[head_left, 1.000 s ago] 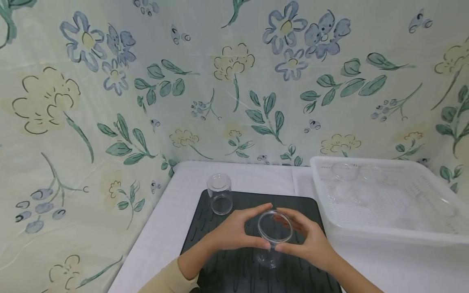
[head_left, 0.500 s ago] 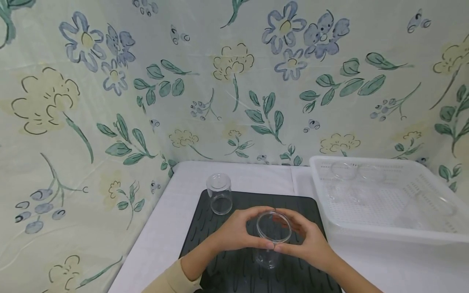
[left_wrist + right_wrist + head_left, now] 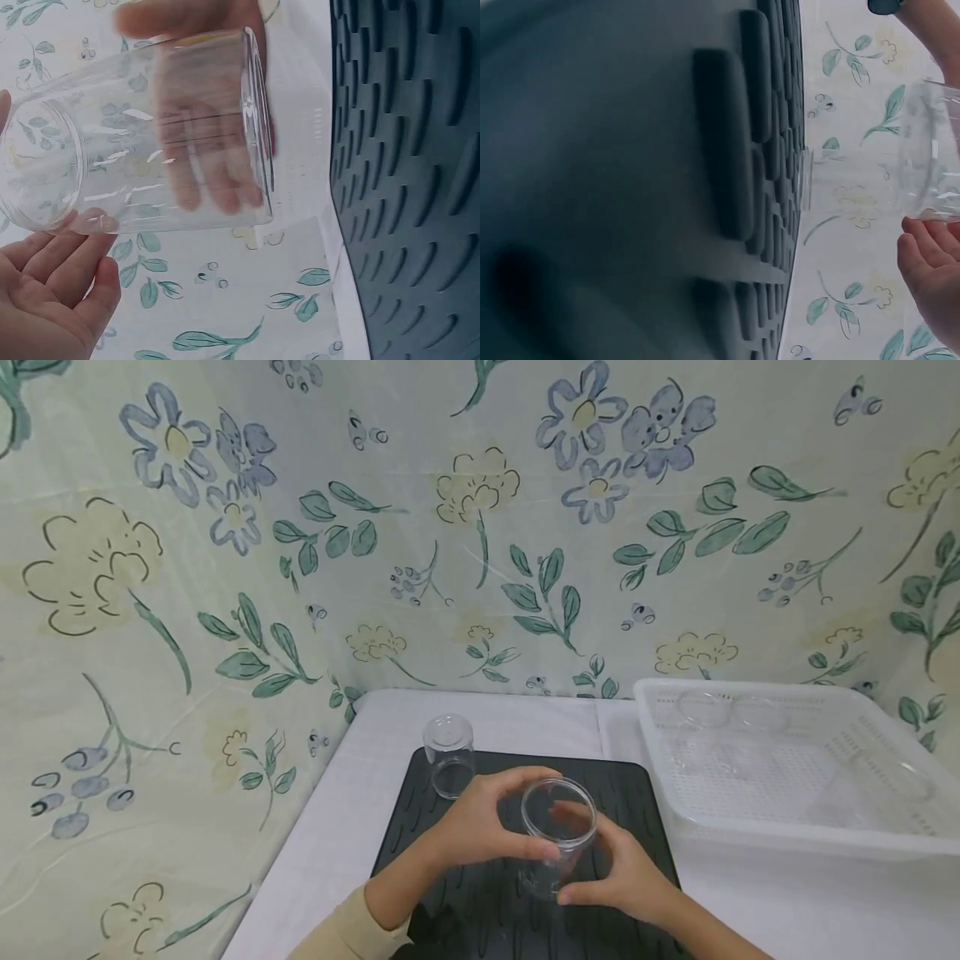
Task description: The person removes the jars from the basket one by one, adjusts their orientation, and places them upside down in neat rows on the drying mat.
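Likely for steadiness, a clear cylindrical cup (image 3: pixel 124 178) is held above the black ridged mat (image 3: pixel 487 906) in 2 grips: left hand (image 3: pixel 476 822) curled round its upper end, right hand (image 3: pixel 628 872), spread wider, round its lower wall.

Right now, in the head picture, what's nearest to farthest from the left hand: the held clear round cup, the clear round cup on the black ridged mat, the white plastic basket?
1. Held clear round cup: touching the left hand.
2. Standing clear round cup: on the black mat, back left corner.
3. White plastic basket: off to the right.
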A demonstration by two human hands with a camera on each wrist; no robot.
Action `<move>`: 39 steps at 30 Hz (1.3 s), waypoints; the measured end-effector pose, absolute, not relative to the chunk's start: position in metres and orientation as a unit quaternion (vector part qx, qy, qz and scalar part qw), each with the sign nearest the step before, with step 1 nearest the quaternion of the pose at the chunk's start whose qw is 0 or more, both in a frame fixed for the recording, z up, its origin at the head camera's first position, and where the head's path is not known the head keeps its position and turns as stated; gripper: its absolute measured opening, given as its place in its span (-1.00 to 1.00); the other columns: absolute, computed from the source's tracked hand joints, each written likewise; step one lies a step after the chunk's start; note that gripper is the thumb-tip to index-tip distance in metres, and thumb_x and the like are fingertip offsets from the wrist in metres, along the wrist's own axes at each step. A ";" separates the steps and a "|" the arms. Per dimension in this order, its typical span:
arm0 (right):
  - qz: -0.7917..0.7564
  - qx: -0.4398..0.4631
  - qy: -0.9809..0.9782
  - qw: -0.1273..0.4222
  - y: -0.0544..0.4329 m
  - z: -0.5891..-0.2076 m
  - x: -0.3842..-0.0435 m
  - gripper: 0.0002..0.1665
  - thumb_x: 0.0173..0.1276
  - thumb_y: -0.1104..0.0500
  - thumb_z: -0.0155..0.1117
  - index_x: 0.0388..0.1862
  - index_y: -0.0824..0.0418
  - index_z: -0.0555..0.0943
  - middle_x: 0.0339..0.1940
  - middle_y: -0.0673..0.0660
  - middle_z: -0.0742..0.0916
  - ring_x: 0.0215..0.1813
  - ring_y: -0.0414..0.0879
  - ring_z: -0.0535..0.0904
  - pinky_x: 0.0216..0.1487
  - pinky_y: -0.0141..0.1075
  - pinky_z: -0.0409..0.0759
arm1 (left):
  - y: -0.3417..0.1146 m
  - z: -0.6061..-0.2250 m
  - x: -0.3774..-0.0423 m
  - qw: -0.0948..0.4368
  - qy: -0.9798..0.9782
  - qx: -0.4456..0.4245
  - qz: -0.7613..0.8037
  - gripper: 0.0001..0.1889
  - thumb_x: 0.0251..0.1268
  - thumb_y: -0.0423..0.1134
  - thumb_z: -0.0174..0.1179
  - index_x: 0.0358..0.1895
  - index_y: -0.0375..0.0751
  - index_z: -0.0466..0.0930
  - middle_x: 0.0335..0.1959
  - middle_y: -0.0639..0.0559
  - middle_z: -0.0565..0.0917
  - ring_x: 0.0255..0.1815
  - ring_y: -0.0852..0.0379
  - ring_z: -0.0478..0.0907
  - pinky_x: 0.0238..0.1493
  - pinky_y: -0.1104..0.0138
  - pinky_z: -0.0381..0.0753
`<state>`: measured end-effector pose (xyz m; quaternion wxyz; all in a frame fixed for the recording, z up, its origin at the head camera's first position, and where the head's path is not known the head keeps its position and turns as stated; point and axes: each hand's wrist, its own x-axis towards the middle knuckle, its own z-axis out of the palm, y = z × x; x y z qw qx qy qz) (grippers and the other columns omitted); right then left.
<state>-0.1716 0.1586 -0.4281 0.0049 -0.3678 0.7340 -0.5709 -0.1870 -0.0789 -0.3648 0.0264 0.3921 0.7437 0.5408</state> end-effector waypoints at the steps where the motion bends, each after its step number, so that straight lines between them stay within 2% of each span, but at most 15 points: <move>1: -0.569 -0.368 0.735 0.017 0.158 -0.431 -0.172 0.03 -0.01 0.38 0.55 0.45 0.18 0.28 0.32 0.30 0.51 0.30 -0.06 0.46 0.17 -0.24 0.48 | -0.079 -0.363 -0.187 0.024 0.744 0.394 0.539 -0.30 0.05 -0.28 0.45 0.33 -0.01 0.43 0.23 0.10 0.56 0.29 0.14 0.45 0.28 0.11 0.37; 4: -0.566 -0.366 0.737 0.044 0.157 -0.436 -0.174 -0.01 0.01 0.33 0.55 0.43 0.17 0.30 0.30 0.34 0.51 0.26 -0.05 0.49 0.11 -0.21 0.53 | -0.079 -0.358 -0.186 0.017 0.744 0.401 0.535 -0.30 0.04 -0.28 0.45 0.33 -0.04 0.43 0.24 0.10 0.56 0.29 0.14 0.44 0.28 0.11 0.38; 8: -0.560 -0.361 0.743 0.061 0.155 -0.437 -0.175 -0.06 0.03 0.30 0.55 0.40 0.09 0.34 0.29 0.29 0.53 0.22 -0.04 0.52 0.11 -0.25 0.52 | -0.078 -0.354 -0.185 0.016 0.746 0.400 0.533 -0.29 0.04 -0.30 0.46 0.34 -0.07 0.43 0.24 0.16 0.55 0.29 0.15 0.44 0.27 0.13 0.39; 11: -0.557 -0.358 0.746 0.067 0.154 -0.437 -0.175 -0.08 0.05 0.29 0.55 0.39 0.09 0.35 0.30 0.26 0.54 0.19 -0.04 0.55 0.10 -0.26 0.52 | -0.078 -0.353 -0.185 0.014 0.744 0.402 0.533 -0.29 0.04 -0.31 0.45 0.34 -0.05 0.43 0.24 0.07 0.56 0.29 0.13 0.45 0.27 0.12 0.40; 15: -0.565 -0.351 0.744 0.069 0.155 -0.435 -0.174 -0.10 0.05 0.30 0.54 0.38 0.17 0.36 0.28 0.33 0.54 0.19 -0.05 0.55 0.06 -0.25 0.57 | -0.078 -0.352 -0.185 0.012 0.741 0.405 0.535 -0.29 0.04 -0.31 0.45 0.34 0.01 0.43 0.24 0.01 0.56 0.29 0.14 0.45 0.27 0.11 0.40; 19: -0.564 -0.345 0.748 0.054 0.159 -0.432 -0.173 -0.13 0.03 0.30 0.56 0.34 0.22 0.38 0.25 0.35 0.55 0.19 -0.09 0.55 0.05 -0.23 0.57 | -0.081 -0.352 -0.185 0.006 0.742 0.401 0.537 -0.28 0.02 -0.30 0.46 0.34 0.02 0.43 0.25 0.13 0.55 0.28 0.13 0.45 0.26 0.10 0.40; 25: -0.556 -0.344 0.756 0.033 0.170 -0.429 -0.170 -0.13 0.03 0.31 0.55 0.33 0.27 0.38 0.19 0.12 0.61 0.14 -0.12 0.56 0.09 -0.26 0.54 | -0.086 -0.356 -0.187 -0.001 0.734 0.403 0.547 -0.29 0.01 -0.31 0.46 0.32 -0.04 0.44 0.23 0.05 0.56 0.25 0.08 0.49 0.24 0.08 0.43; 28: -0.558 -0.335 0.758 0.030 0.178 -0.426 -0.169 -0.14 0.04 0.33 0.54 0.33 0.23 0.38 0.13 0.04 0.64 0.09 -0.14 0.58 0.05 -0.29 0.56 | -0.088 -0.357 -0.188 0.003 0.733 0.396 0.552 -0.30 0.02 -0.28 0.46 0.31 -0.03 0.44 0.22 0.10 0.56 0.26 0.10 0.47 0.25 0.08 0.41; 34: -0.580 -0.342 0.739 0.025 0.193 -0.418 -0.167 -0.14 0.09 0.45 0.44 0.37 0.25 0.33 0.24 0.01 0.59 0.20 -0.21 0.52 0.02 -0.30 0.59 | -0.095 -0.360 -0.188 0.021 0.747 0.374 0.550 -0.32 0.04 -0.23 0.46 0.31 0.03 0.43 0.20 0.17 0.56 0.26 0.14 0.46 0.28 0.08 0.39; 39: -0.587 -0.343 0.733 0.005 0.205 -0.411 -0.165 -0.12 0.10 0.53 0.39 0.40 0.32 0.27 0.26 0.01 0.58 0.23 -0.26 0.50 -0.01 -0.33 0.60 | -0.097 -0.365 -0.188 0.036 0.759 0.359 0.542 -0.32 0.05 -0.23 0.46 0.31 0.02 0.41 0.24 0.19 0.53 0.30 0.16 0.41 0.31 -0.02 0.33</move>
